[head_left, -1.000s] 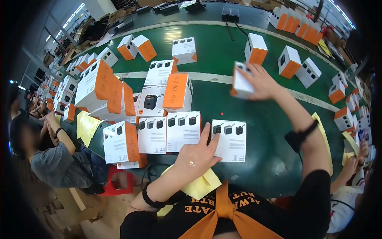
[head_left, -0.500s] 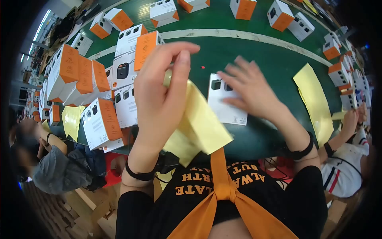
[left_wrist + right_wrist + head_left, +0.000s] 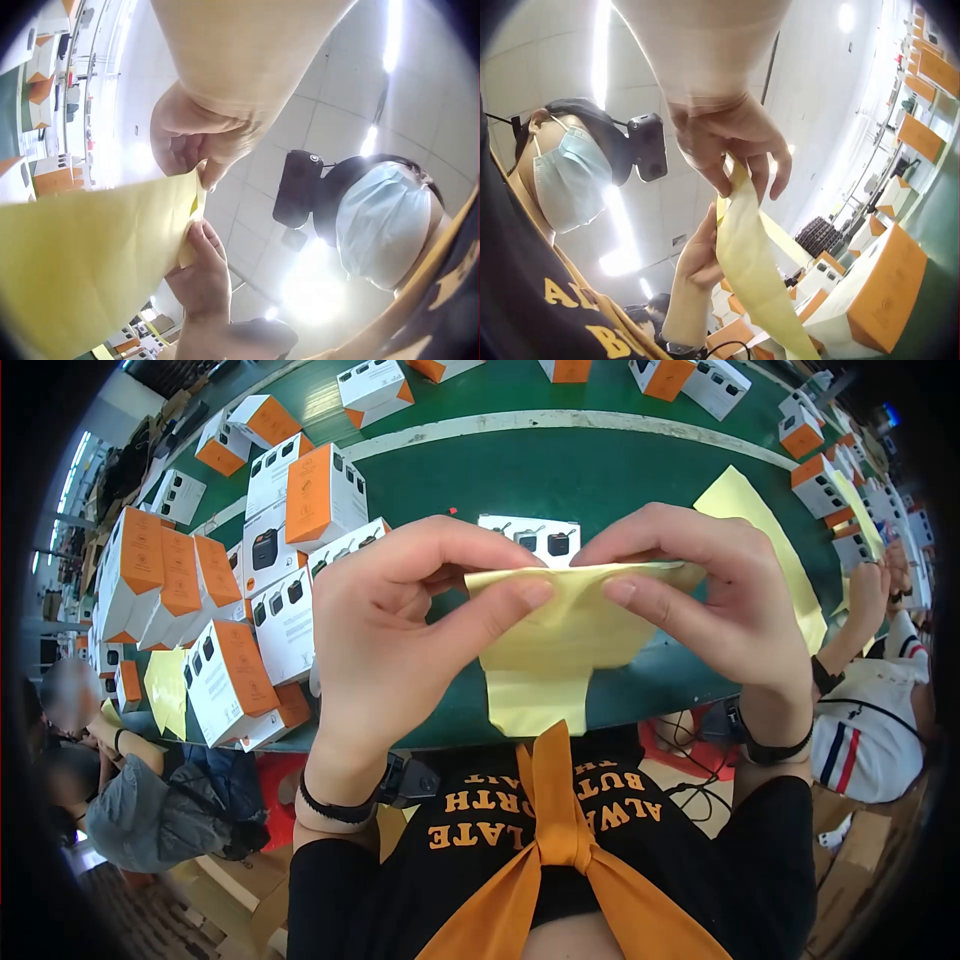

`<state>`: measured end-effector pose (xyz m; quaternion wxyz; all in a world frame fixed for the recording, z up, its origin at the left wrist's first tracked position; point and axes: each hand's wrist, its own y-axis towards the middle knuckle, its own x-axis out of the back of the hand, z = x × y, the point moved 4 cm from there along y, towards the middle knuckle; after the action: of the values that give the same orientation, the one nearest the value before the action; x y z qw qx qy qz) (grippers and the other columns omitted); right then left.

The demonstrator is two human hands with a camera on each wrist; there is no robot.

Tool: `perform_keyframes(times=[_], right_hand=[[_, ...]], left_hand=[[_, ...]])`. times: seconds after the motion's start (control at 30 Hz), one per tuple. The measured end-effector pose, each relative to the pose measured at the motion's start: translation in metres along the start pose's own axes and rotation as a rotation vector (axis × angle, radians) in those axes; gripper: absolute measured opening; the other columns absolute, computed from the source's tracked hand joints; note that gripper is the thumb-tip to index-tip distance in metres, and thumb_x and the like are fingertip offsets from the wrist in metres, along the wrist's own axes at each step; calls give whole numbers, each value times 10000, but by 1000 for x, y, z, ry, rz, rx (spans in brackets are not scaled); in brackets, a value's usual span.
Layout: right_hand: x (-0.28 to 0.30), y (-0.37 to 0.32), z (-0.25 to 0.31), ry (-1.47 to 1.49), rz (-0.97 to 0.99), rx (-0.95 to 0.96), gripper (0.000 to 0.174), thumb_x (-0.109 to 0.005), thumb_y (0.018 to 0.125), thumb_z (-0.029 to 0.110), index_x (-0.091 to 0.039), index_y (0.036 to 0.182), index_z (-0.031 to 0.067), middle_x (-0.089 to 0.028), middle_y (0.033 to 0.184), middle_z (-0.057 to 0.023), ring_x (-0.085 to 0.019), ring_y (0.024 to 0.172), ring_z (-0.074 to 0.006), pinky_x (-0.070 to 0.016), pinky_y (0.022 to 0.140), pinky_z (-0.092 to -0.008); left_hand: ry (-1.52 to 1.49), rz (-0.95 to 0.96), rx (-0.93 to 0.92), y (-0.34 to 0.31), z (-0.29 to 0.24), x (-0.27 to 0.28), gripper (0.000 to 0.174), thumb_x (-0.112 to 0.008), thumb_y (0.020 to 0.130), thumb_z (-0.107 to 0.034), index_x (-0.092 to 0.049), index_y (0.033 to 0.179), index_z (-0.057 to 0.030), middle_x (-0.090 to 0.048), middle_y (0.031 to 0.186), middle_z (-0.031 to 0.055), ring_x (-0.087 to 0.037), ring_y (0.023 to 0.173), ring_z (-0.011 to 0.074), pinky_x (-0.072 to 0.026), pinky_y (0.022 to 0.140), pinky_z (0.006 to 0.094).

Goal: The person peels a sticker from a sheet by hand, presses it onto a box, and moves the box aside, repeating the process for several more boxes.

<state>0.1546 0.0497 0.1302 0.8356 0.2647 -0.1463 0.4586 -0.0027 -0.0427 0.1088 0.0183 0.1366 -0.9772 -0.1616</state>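
Both hands pinch a yellow paper sheet (image 3: 560, 630) by its upper edge, thumbs on the near side and fingers behind. My left hand (image 3: 385, 615) is at the sheet's left part and my right hand (image 3: 725, 595) at its right part, with the thumb tips a little apart. The sheet hangs over the table's near edge, its lower part narrower. Just beyond it, a white box (image 3: 560, 538) with small pictures of black devices lies on the green table (image 3: 480, 465); the sheet and hands hide most of it. In the left wrist view the sheet (image 3: 82, 262) spreads wide from the fingertips.
White-and-orange boxes (image 3: 325, 500) are stacked and grouped left of my left hand. More boxes (image 3: 375, 390) stand along the far strip. Another yellow sheet (image 3: 745, 510) lies to the right, one more (image 3: 165, 690) at the left edge. People sit on both sides.
The right hand put a box down at far centre, then drew back to the white box in front. The left hand left that box and lifted the yellow sheet; now both hands hold it.
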Motion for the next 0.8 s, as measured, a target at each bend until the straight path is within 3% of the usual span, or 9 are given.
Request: perform_keyframes(times=[0.1, 0.2, 0.27, 0.33, 0.4, 0.57, 0.63, 0.7, 0.8], right_hand=[[0, 0, 1, -10, -36, 62, 112, -605, 811, -25, -649, 912, -46, -650, 804, -84, -601, 698, -190, -465, 658, -282], [2, 4, 0, -65, 28, 167, 141, -622, 775, -28, -653, 913, -30, -649, 860, -101, -598, 767, -217, -454, 697, -299], [-1, 11, 12, -528, -159, 379, 189, -647, 720, -22, -659, 908, -12, -638, 914, -114, -568, 824, -234, -424, 686, -297], [-4, 12, 29, -620, -222, 325, 249, -687, 673, 7, -664, 920, 10, -620, 900, -103, -536, 851, -226, -402, 677, -282], [-8, 12, 33, -647, -167, 335, 282, -721, 648, 38, -673, 925, 25, -604, 856, -81, -532, 801, -209, -399, 656, -271], [-22, 8, 15, -460, -240, 411, 313, -723, 605, -6, -674, 914, -6, -600, 855, -89, -547, 690, -198, -421, 554, -258], [-29, 2, 16, -608, -435, 565, 338, -697, 589, -55, -667, 924, -20, -611, 891, -113, -569, 694, -215, -449, 541, -262], [-32, 0, 14, -658, -443, 610, 360, -687, 584, -65, -661, 939, -17, -612, 924, -127, -578, 707, -230, -462, 553, -269], [-39, -5, 9, -686, -444, 640, 413, -692, 601, -81, -630, 1000, 3, -603, 1013, -157, -586, 751, -267, -481, 565, -295]], left_hand=[[-48, -17, -67, -2, -10, 1, 102, -648, 794, 72, -622, 892, 67, -632, 818, 66, -594, 715, 95, -466, 642, 196], [89, -78, 49, -9, -21, 6, 63, -647, 803, 52, -646, 864, 69, -632, 751, 51, -572, 674, 81, -436, 621, 180], [351, -79, -2, -10, -28, 5, 57, -638, 809, 46, -664, 853, 71, -644, 737, 57, -567, 671, 75, -421, 611, 184], [338, -43, -73, -10, -20, 6, 78, -635, 802, 58, -668, 871, 73, -660, 781, 77, -580, 687, 79, -430, 601, 199], [429, 6, -264, -9, -20, 4, 93, -631, 795, 68, -671, 880, 72, -664, 793, 80, -585, 699, 82, -436, 606, 200], [408, -30, -156, -9, -21, 4, 100, -620, 807, 50, -674, 888, 69, -672, 810, 97, -595, 703, 105, -448, 634, 209], [389, -36, -141, -8, -23, 2, 104, -615, 819, 29, -675, 894, 68, -675, 816, 103, -599, 705, 113, -452, 644, 212], [298, -72, 21, -7, -22, 3, 140, -612, 846, -39, -676, 908, 68, -677, 825, 108, -599, 715, 118, -455, 663, 215], [210, -128, -24, -9, -15, 3, 174, -613, 857, -79, -676, 915, 72, -673, 821, 98, -590, 721, 107, -448, 671, 212]])
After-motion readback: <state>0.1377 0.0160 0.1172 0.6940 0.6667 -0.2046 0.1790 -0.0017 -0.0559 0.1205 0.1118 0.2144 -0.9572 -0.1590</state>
